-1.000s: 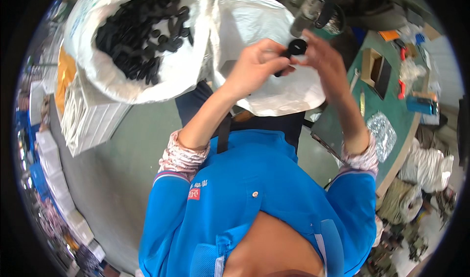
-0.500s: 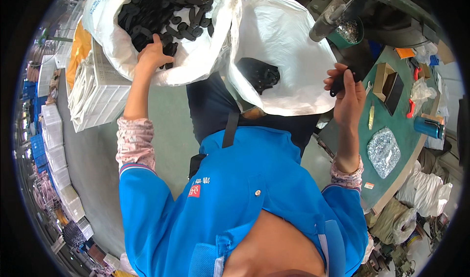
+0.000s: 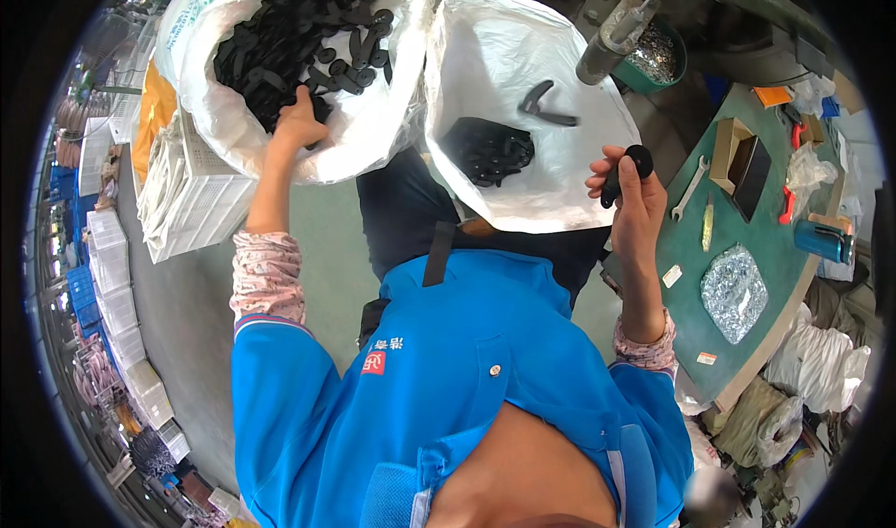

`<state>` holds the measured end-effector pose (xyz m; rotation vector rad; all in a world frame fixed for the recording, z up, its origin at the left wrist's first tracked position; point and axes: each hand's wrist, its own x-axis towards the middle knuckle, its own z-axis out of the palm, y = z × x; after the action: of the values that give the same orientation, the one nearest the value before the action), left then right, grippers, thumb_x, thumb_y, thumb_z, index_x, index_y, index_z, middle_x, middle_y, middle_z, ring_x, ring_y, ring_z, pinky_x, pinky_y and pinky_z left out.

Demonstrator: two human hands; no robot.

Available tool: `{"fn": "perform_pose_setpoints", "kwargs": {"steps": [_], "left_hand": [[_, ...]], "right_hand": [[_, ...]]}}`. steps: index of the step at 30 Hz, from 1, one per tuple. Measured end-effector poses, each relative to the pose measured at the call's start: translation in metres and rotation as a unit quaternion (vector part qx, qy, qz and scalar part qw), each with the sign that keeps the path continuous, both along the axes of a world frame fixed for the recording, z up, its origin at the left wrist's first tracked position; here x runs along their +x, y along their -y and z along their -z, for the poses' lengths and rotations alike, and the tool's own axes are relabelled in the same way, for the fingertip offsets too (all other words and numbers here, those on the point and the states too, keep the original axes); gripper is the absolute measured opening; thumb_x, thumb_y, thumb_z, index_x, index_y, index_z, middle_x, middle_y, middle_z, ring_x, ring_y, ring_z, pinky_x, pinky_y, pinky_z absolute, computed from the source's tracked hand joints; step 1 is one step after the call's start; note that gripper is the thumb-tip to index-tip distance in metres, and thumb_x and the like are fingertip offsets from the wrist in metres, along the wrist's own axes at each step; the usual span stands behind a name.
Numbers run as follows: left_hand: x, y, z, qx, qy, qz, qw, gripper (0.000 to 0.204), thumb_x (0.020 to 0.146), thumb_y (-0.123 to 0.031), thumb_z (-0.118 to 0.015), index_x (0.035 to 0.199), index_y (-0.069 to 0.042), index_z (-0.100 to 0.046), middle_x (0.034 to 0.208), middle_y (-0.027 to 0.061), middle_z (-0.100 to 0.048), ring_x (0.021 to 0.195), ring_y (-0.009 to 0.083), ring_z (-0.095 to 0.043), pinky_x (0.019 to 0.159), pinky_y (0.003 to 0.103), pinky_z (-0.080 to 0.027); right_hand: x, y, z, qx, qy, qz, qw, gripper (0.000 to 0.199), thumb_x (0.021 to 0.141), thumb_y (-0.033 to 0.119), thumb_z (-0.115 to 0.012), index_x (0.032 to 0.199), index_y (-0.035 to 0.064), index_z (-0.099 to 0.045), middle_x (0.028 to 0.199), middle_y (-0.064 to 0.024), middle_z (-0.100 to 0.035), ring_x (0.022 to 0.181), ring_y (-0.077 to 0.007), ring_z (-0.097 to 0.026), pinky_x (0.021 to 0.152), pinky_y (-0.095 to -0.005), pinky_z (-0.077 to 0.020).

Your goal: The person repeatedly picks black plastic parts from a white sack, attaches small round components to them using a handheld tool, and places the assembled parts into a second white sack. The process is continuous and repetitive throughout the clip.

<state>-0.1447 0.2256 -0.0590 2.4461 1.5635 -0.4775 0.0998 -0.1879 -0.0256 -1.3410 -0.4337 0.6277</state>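
My left hand (image 3: 301, 125) reaches into a white sack (image 3: 373, 145) at the upper left, touching a heap of flat black parts (image 3: 271, 48). Its thumb and index finger are apart; the other fingers are partly hidden. At the right, my right hand (image 3: 637, 201) is closed around a black part with a round end (image 3: 638, 159), beside the rim of a second white sack (image 3: 579, 178). Inside that sack lies a smaller pile of black parts (image 3: 490, 150). Above the pile, a V-shaped black part (image 3: 549, 106) shows slightly blurred; whether it rests on the sack is unclear.
A metal cylinder of a machine (image 3: 616, 38) rises beside a green bin of small metal pieces (image 3: 658, 57). On the green table (image 3: 695, 313) are a wrench (image 3: 689, 189), an open cardboard box (image 3: 731, 155) and a clear bag (image 3: 735, 290). A white crate (image 3: 201, 215) stands left.
My right hand has moved left and slightly down with the black part. A V-shaped part now appears over the right sack. My left hand has shifted slightly down, still in the heap.
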Motion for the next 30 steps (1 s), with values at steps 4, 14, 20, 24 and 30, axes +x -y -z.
{"fn": "perform_pose_setpoints", "kwargs": {"steps": [4, 14, 20, 24, 30], "left_hand": [[0.006, 0.031, -0.008, -0.042, 0.128, -0.027, 0.991, 0.079, 0.065, -0.016, -0.068, 0.134, -0.006, -0.03, 0.109, 0.0296, -0.06, 0.108, 0.0417, -0.058, 0.091, 0.043, -0.046], [0.005, 0.034, 0.006, -0.233, 0.557, -0.134, 0.786, 0.03, 0.077, -0.005, -0.063, 0.107, 0.0, -0.058, 0.092, 0.0084, -0.068, 0.075, 0.0168, -0.064, 0.058, 0.029, -0.047], [0.031, 0.071, -0.053, -0.576, 0.661, -0.142, 0.459, 0.022, 0.09, -0.007, -0.055, 0.106, 0.008, -0.057, 0.093, 0.019, -0.067, 0.07, 0.0197, -0.065, 0.052, 0.025, -0.049], [0.073, 0.133, -0.075, -0.565, 0.654, -0.049, 0.501, 0.029, 0.088, -0.005, -0.059, 0.116, 0.0, -0.052, 0.093, 0.0224, -0.067, 0.071, 0.0221, -0.067, 0.051, 0.026, -0.05], [0.113, 0.182, -0.084, -0.578, 0.601, 0.042, 0.55, 0.035, 0.09, -0.011, -0.06, 0.12, 0.003, -0.048, 0.096, 0.0225, -0.066, 0.075, 0.0229, -0.068, 0.055, 0.027, -0.053]], "right_hand": [[-0.001, -0.011, 0.001, 0.005, -0.004, -0.023, 1.0, 0.032, 0.1, 0.024, -0.049, 0.111, -0.003, -0.06, 0.09, -0.0096, -0.066, 0.074, -0.0126, -0.063, 0.067, -0.0256, -0.0505], [-0.017, -0.033, -0.014, -0.013, 0.021, -0.098, 0.995, 0.029, 0.1, 0.02, -0.047, 0.116, -0.0022, -0.058, 0.088, -0.0065, -0.063, 0.075, -0.0096, -0.058, 0.067, -0.0237, -0.0474], [-0.01, -0.052, -0.026, -0.019, 0.127, -0.189, 0.974, 0.032, 0.099, 0.018, -0.047, 0.123, -0.0005, -0.055, 0.08, -0.001, -0.05, 0.071, -0.0095, -0.048, 0.066, -0.0232, -0.0403], [-0.001, -0.08, -0.054, 0.041, 0.126, -0.219, 0.967, 0.046, 0.102, 0.031, -0.033, 0.13, 0.0012, -0.053, 0.081, -0.0004, -0.048, 0.071, -0.0099, -0.044, 0.068, -0.0232, -0.0363], [0.008, -0.086, -0.066, -0.02, 0.184, -0.151, 0.971, 0.031, 0.098, 0.022, -0.052, 0.123, 0.0045, -0.061, 0.078, -0.0002, -0.058, 0.069, -0.0064, -0.051, 0.061, -0.0211, -0.0414]]}}
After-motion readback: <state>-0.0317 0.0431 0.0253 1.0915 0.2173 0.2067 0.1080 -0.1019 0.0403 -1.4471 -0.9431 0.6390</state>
